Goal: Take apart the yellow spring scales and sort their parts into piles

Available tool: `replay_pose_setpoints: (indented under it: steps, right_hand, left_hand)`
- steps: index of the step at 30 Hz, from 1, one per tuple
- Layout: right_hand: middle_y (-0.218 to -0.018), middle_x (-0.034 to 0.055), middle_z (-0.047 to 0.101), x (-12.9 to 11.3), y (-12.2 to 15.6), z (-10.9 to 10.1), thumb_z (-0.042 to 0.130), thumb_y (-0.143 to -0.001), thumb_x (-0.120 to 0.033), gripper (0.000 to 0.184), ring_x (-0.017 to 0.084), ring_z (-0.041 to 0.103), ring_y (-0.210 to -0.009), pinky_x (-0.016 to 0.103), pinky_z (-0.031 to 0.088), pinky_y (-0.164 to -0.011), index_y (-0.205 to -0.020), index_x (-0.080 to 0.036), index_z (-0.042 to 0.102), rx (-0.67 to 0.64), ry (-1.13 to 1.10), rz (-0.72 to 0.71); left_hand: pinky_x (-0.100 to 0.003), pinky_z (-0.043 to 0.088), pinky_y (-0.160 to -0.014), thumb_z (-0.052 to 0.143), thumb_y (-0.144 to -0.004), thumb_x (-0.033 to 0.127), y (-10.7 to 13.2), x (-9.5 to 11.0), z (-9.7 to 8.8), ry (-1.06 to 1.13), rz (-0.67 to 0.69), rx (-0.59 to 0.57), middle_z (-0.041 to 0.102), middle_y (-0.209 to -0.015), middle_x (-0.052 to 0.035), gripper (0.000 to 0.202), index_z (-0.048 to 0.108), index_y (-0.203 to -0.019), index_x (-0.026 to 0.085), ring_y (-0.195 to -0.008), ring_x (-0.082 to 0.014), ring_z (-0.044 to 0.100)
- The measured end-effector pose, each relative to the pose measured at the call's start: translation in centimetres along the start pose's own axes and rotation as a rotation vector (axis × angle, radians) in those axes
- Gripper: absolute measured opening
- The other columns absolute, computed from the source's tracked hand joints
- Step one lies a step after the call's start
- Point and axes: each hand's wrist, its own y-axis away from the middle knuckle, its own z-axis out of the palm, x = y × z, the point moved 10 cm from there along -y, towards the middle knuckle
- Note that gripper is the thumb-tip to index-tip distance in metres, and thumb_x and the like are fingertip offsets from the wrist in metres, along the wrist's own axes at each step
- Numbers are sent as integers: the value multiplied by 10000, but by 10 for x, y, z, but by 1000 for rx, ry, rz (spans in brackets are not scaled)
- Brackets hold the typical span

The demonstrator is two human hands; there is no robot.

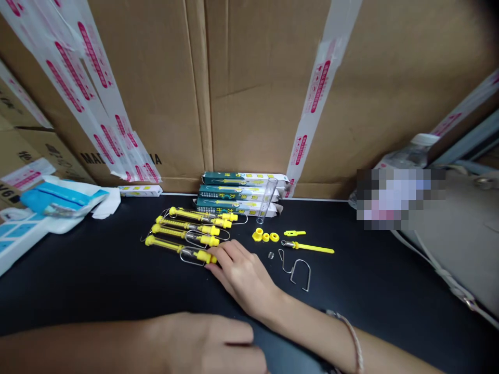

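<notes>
Several tubular spring scales (pixel 171 232) with yellow ends lie side by side on the black tabletop. My right hand (pixel 245 275) is closed, its thumb and fingers pinching the yellow end of the nearest spring scale (pixel 166 244). A wire loop sits around that end. In the foreground, my left hand (pixel 206 340) hangs over the table; its fingers bend, but the tips are blurred and cut off by the lower edge. Loose parts lie right of my right hand: yellow caps and rings (pixel 265 237), a yellow rod with spring (pixel 314 248), a wire hook (pixel 285 261) and a wire loop (pixel 302 272).
Flat printed boxes (pixel 230 192) are stacked at the back, with a clear tube (pixel 267 200) leaning on them. Behind stands a large cardboard box (pixel 253 104). A blue-white packet (pixel 62 200) lies left; a plastic bottle (pixel 405 156) and grey bag (pixel 456 223) stand right.
</notes>
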Motion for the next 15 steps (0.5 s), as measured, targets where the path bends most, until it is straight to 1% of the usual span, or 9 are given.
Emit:
replay_pose_setpoints:
  steps: [1,2,4,6,7,9,12,13,15]
  right_hand:
    - [-997,112,712,1,2,-2,607,-929,-183,155,272,668,-934,395,590,-776,-1071,-134,646,14,-27,13]
    - [-991,99,715,3,4,-4,601,-932,-179,158,247,675,-919,363,588,-785,-1081,-140,638,29,-56,28]
    - [-951,62,721,8,10,-11,590,-945,-194,186,179,694,-836,274,586,-759,-1124,-150,611,57,-115,63]
    - [-888,23,726,17,18,-21,598,-943,-211,196,127,697,-723,203,576,-689,-1132,-162,607,98,-225,132]
    - [-860,10,730,25,23,-26,618,-928,-212,187,118,698,-686,190,571,-662,-1110,-168,622,124,-312,186]
    - [-858,-5,746,39,35,-33,648,-897,-196,171,119,710,-683,192,570,-668,-1068,-187,655,150,-470,281]
    - [-864,-11,760,55,52,-43,663,-873,-213,167,133,722,-699,217,581,-703,-1038,-203,684,173,-560,356]
    - [-881,-4,765,61,58,-46,668,-869,-228,172,139,725,-706,224,585,-705,-1037,-203,689,186,-574,376]
    - [-924,11,769,72,67,-51,677,-865,-263,185,150,728,-730,238,592,-718,-1039,-203,699,199,-605,407]
  left_hand:
    - [-259,417,-437,606,-868,197,-1,-4,-13,18,39,78,639,-728,-4,250,622,-619,187,-493,-92,469]
    - [-259,417,-450,586,-876,193,0,-9,-27,24,45,167,606,-656,10,206,642,-677,195,-474,-96,459]
    - [-286,443,-518,567,-870,167,3,-26,-45,-32,-71,278,609,-650,13,148,638,-745,202,-514,-124,510]
    - [-316,464,-579,541,-856,144,10,-36,-57,-101,-158,343,623,-665,1,122,624,-788,201,-558,-150,537]
    - [-329,468,-602,527,-840,126,14,-41,-61,-142,-202,366,630,-674,-9,117,616,-808,194,-583,-161,546]
    - [-354,475,-656,531,-814,119,22,-52,-65,-252,-310,369,660,-741,-37,114,608,-872,180,-670,-186,580]
    - [-391,477,-736,610,-817,178,32,-72,-65,-475,-472,313,686,-893,-91,167,593,-982,161,-824,-228,621]
    - [-401,475,-751,636,-820,201,34,-78,-64,-542,-507,287,684,-918,-105,199,587,-1008,153,-852,-241,627]
    - [-406,474,-748,661,-828,245,37,-86,-59,-620,-524,226,684,-939,-125,259,576,-1046,132,-871,-260,642]
